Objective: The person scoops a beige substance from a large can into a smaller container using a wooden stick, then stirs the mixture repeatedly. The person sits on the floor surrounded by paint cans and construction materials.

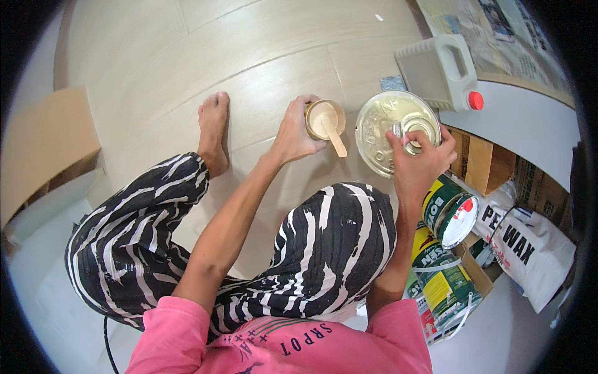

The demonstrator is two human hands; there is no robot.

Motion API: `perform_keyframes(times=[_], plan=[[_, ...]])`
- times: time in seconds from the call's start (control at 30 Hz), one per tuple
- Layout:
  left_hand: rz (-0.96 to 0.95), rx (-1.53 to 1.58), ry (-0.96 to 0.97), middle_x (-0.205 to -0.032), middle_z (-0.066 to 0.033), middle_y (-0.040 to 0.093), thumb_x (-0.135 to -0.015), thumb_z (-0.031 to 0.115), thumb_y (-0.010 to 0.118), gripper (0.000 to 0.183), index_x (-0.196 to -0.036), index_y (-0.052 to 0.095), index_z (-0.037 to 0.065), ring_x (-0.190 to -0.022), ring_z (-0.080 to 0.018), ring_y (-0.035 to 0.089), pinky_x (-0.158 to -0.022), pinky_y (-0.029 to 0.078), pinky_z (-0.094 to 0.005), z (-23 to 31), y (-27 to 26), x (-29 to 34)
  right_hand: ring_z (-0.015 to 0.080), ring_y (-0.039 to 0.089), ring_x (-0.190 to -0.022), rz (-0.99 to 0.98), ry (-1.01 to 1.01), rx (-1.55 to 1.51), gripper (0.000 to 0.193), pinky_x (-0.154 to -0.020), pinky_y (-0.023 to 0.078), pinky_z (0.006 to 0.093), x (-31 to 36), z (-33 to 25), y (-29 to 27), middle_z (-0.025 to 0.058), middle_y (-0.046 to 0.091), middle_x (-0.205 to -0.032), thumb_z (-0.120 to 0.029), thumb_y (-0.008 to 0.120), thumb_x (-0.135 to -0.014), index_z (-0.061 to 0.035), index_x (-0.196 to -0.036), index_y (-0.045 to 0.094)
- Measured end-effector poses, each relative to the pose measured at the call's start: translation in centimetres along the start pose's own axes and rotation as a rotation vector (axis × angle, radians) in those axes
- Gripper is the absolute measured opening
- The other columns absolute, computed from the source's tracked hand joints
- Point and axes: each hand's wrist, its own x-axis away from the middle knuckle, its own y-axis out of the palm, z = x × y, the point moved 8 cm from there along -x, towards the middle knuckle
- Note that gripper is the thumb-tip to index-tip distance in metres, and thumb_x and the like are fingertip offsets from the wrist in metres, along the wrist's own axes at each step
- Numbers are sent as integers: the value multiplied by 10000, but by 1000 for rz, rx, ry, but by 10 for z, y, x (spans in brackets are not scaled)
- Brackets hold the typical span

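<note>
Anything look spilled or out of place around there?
I see no spill around the cup, but a small white scrap lies alone on the floor near the picture's top, so it looks stray.

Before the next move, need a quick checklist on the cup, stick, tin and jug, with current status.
1. Left hand holds the cup: ok, fingers and thumb are around its side.
2. Stick is in the cup: ok, its outer end sticks out past the rim on the person's side.
3. Right hand is at the round metal tin: ok, fingers are at the raised rings on its top.
4. Tin opening is sealed: cannot tell, the fingers partly cover it.
5. Jug is capped: ok, red cap is on.
</note>
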Motion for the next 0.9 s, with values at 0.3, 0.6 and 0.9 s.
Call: perform_keyframes(times=[0.3, 0.6, 0.9], plan=[[-52, -80, 47, -1331, -184, 620, -588, 208, 924, 910, -1399, 552, 31, -1279, -373, 557, -1130, 447, -473, -2, 5, 6, 402, 455, -1191, 17, -95, 122, 253, -1017, 381, 517, 0, -31, 10, 126, 511, -1432, -288, 935, -709, -172, -754, 715], [-18, -55, 89, -1323, -162, 638, -540, 210, 904, 906, -1385, 601, 85, -1273, -383, 535, -1108, 432, -490, -15, 13, -12, 398, 461, -1184, 62, -171, 226, 226, -988, 386, 520, -9, -54, 29, 112, 524, -1429, -342, 923, -700, -212, -802, 768], [26, -109, 126, -1297, -122, 675, -561, 232, 908, 842, -1342, 630, 84, -1224, -374, 558, -1096, 438, -478, -22, 5, -21, 399, 447, -1181, 29, -212, 267, 199, -955, 372, 544, -13, -68, 46, 108, 526, -1437, -340, 909, -721, -232, -846, 798]])
